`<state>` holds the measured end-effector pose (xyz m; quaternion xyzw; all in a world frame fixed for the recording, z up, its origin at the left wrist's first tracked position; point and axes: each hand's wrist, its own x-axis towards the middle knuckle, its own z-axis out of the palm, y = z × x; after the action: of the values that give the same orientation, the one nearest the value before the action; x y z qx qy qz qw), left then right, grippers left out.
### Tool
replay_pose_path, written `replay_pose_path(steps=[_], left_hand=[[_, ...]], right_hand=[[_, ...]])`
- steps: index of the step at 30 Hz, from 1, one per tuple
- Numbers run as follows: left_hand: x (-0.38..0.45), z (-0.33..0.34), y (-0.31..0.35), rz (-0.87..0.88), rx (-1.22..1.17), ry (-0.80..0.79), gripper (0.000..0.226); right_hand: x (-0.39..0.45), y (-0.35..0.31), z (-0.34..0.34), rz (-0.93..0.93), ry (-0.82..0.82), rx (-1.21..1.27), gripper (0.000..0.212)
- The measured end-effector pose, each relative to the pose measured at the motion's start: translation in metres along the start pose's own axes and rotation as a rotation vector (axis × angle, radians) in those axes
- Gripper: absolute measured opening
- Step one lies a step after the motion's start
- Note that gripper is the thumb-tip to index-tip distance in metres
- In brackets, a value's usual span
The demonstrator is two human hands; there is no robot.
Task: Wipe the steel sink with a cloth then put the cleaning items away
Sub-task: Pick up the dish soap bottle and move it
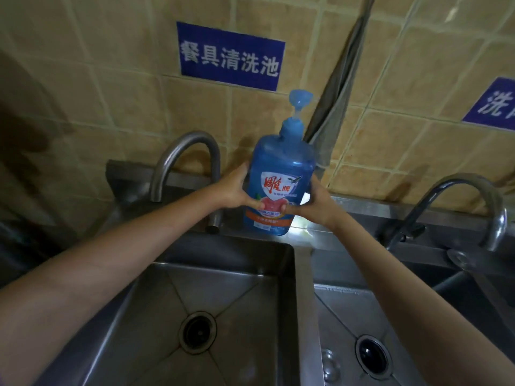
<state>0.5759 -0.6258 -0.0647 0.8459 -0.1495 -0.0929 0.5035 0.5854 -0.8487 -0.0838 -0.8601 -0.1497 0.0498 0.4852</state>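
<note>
Soap bottle (281, 188): blue, pump top, upright, at the back ledge between two sink basins.
Left hand (235, 188): fingers curled round the bottle's left side.
Right hand (316, 203): grips its right side, thumb on the label.
Sink (287, 274): steel, below the bottle.
Tap (184, 160): just left of the bottle.

Bottle (281, 174): translucent blue plastic, pump dispenser on top, red-and-white shield label above an orange band. Upright, tilted slightly, base at the back ledge between the two basins, just right of the left tap. Gripped at mid-body on both sides, thumbs across the label. Sink (303, 288): brushed steel, two square basins side by side, split by a narrow divider; creased floors running to a round drain in each. Left basin directly below the bottle.
</note>
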Motion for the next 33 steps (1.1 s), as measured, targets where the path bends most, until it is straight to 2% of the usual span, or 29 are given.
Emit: replay_pose_path(steps=[3,8,13,17,20,22,25,33], left_hand=[[-0.023,-0.007,0.002,-0.051,-0.020,0.064,0.091],[-0.066,-0.009,0.008,-0.073,0.017,0.149,0.103],[-0.108,-0.006,0.013,-0.124,0.040,0.263,0.096],[-0.146,-0.010,0.016,-0.164,0.079,0.355,0.100],[-0.178,-0.015,0.016,-0.204,0.109,0.437,0.099],[-0.199,-0.019,0.016,-0.223,0.100,0.481,0.099],[-0.233,-0.028,0.022,-0.236,0.061,0.526,0.093],[-0.331,-0.057,0.029,-0.295,0.153,0.729,0.098]], right_hand=[[-0.005,-0.014,0.009,-0.027,-0.033,0.000,0.111],[-0.014,-0.030,0.022,-0.089,-0.126,0.018,0.094],[-0.029,-0.049,0.038,-0.118,-0.214,0.039,0.094],[-0.038,-0.065,0.056,-0.146,-0.266,0.044,0.092],[-0.046,-0.083,0.074,-0.162,-0.335,0.029,0.097],[-0.053,-0.099,0.087,-0.182,-0.366,0.030,0.108],[-0.062,-0.121,0.108,-0.264,-0.446,0.054,0.116],[-0.081,-0.190,0.173,-0.380,-0.620,0.083,0.098]])
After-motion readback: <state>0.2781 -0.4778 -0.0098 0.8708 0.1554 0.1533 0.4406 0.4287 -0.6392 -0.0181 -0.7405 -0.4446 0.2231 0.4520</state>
